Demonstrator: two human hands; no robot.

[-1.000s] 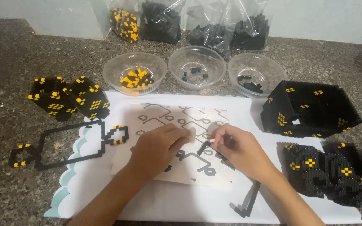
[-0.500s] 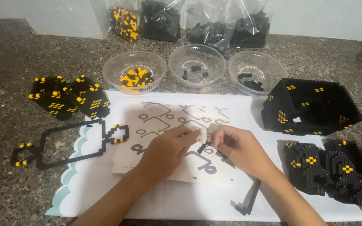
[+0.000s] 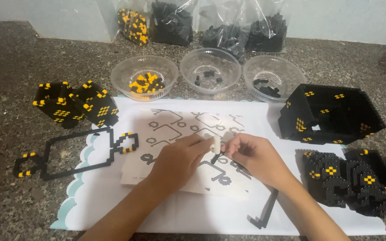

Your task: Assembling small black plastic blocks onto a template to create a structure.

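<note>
My left hand (image 3: 178, 159) rests over a printed diagram sheet (image 3: 170, 129) and pinches a small white tool (image 3: 216, 143) upright. My right hand (image 3: 256, 156) is just to its right, its fingertips closed on a small black block strip (image 3: 214, 157) right under the tool's tip. Both hands meet above the middle of the sheet, which lies on a white mat (image 3: 193, 209). What lies under the palms is hidden.
Three clear bowls stand behind the sheet: one with yellow bricks (image 3: 144, 77), two with a few black bricks (image 3: 209, 70) (image 3: 274, 77). Bags of bricks (image 3: 170, 22) line the wall. Black-and-yellow builds sit left (image 3: 74, 103), right (image 3: 331, 112) and lower right (image 3: 345, 180). A thin frame (image 3: 74, 151) and a black strip (image 3: 266, 209) lie nearby.
My left hand has slid rightward toward my right hand and now holds the white tool upright between them. My right hand has stayed nearly in place.
</note>
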